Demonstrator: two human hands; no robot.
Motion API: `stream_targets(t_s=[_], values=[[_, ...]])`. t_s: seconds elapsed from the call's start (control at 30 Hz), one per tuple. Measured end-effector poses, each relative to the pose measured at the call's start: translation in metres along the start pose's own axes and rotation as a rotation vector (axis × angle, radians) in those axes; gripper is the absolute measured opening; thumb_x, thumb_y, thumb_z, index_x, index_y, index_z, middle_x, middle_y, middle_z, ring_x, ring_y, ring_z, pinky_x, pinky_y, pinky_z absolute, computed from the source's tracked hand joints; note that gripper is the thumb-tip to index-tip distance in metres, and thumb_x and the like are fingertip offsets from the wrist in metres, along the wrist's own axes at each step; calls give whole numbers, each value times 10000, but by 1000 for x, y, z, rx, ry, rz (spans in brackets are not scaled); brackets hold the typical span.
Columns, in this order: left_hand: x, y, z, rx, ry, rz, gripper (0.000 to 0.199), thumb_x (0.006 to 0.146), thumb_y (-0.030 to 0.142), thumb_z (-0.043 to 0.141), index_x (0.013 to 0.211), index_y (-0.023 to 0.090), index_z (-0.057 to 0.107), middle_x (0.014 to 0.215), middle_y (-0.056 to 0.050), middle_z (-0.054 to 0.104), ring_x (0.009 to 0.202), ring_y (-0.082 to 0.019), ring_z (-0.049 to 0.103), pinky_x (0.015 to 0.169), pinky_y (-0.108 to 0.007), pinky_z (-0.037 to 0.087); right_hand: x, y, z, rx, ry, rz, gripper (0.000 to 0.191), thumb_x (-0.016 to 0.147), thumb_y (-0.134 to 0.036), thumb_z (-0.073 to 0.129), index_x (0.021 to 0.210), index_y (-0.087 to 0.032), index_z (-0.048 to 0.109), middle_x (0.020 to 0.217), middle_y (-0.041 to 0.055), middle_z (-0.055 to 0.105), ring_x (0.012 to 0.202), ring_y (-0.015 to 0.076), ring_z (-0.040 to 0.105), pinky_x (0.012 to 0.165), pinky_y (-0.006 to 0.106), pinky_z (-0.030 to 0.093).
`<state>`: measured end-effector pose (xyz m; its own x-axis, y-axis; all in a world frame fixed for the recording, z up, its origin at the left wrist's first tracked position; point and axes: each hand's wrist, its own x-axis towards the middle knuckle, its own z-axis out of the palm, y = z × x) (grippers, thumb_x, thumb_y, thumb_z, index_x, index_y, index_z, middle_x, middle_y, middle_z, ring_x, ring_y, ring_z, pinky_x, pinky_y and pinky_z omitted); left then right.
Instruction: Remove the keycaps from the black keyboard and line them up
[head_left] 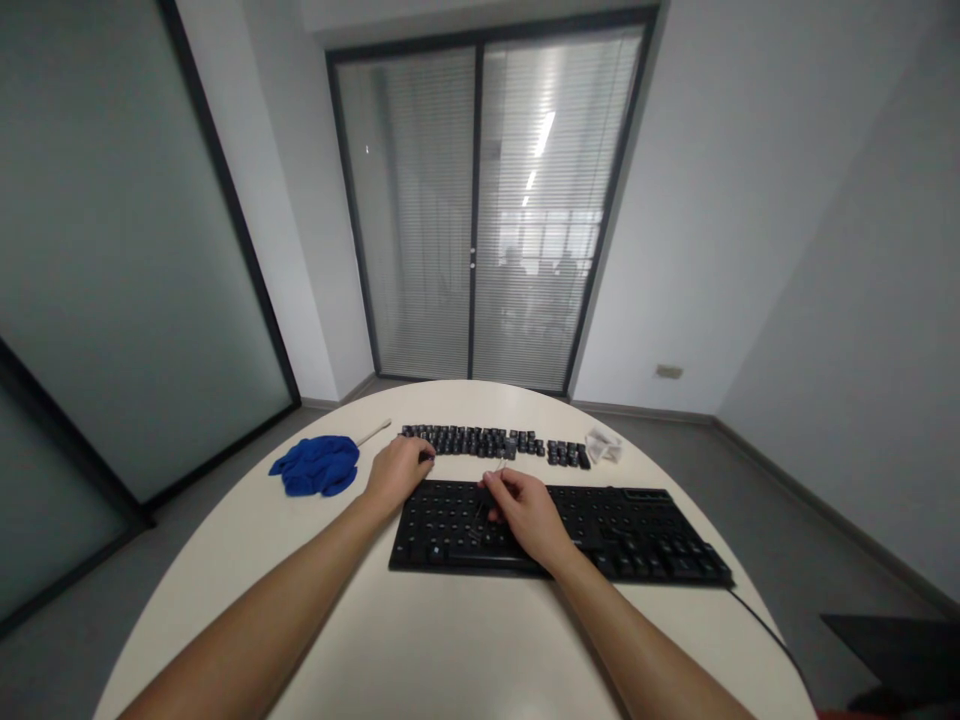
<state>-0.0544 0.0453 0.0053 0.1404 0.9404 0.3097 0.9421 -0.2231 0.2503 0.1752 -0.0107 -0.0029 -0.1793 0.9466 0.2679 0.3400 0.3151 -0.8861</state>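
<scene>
A black keyboard (pixel 660 545) lies across the table, with many keycaps off its left and middle parts and some still on at the right. My right hand (pixel 529 510) is over its middle, fingers pinched on a thin wire keycap puller (pixel 478 514) whose wires point down at the key field. My left hand (pixel 399 470) rests beyond the keyboard's upper left corner. Its fingers are curled together around a small dark keycap (pixel 427 456), partly hidden. Just past it, loose black keycaps (pixel 472 441) stand in rows, with smaller groups of keycaps (pixel 568 454) to the right.
A crumpled blue cloth (pixel 319 466) lies on the left of the round white table (pixel 375 640), beside a thin pale brush or swab (pixel 374 432). Crumpled white tissue (pixel 604 446) sits at the right end of the keycaps. The keyboard cable (pixel 772 630) runs off the right edge.
</scene>
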Motion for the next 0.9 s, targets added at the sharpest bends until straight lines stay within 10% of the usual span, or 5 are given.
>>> stream_targets(t_s=[0.9], values=[[4,12,0,148,-51,-47,187,876,258,564,1001,255,704,1057,-62,696,1076,-252,607,871,-341,491,0,-2,-1,-9,-6,20,422,927,-527,485,855,-166,693,542,-1,616,527,145,580,546,222,418]])
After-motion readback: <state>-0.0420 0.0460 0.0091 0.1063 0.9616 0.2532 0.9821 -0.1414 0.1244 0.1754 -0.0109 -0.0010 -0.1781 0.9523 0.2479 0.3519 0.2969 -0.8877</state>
